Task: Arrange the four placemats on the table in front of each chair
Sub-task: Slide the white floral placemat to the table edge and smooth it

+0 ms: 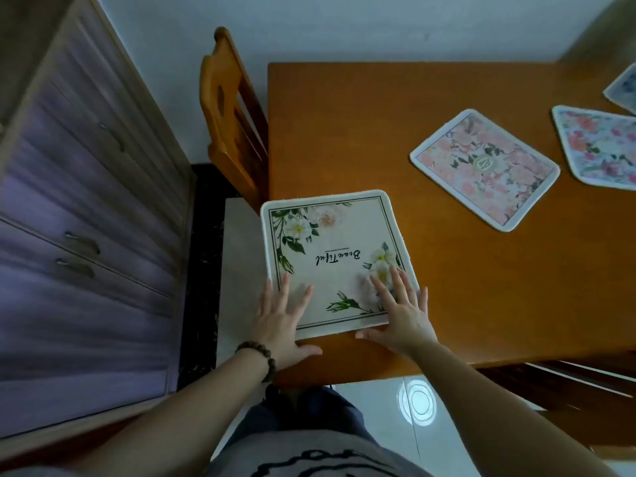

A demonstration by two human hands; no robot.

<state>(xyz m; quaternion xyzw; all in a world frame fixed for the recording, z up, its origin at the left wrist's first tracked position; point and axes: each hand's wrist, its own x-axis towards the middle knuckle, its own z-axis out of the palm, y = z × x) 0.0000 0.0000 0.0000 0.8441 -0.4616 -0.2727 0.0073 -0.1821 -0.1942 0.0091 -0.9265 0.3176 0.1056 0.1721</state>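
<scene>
A cream placemat (339, 242) with white flowers and script lettering lies at the near left corner of the wooden table (378, 108), its left edge hanging slightly past the table's side. My left hand (280, 321) rests flat on its near left corner, fingers spread. Flat on the near right corner lies my right hand (401, 311), thumb at the mat's near edge. A pink floral placemat (485, 168) lies angled mid-table. A brighter floral placemat (600, 146) is at the right edge, and a bluish placemat (624, 87) is cut off at the far right.
A wooden chair (230, 122) stands at the table's left side. A purple-fronted drawer cabinet (86, 208) fills the left. Another dark chair (568, 383) sits at the table's near side, right of me. White tiled floor (385, 418) lies below.
</scene>
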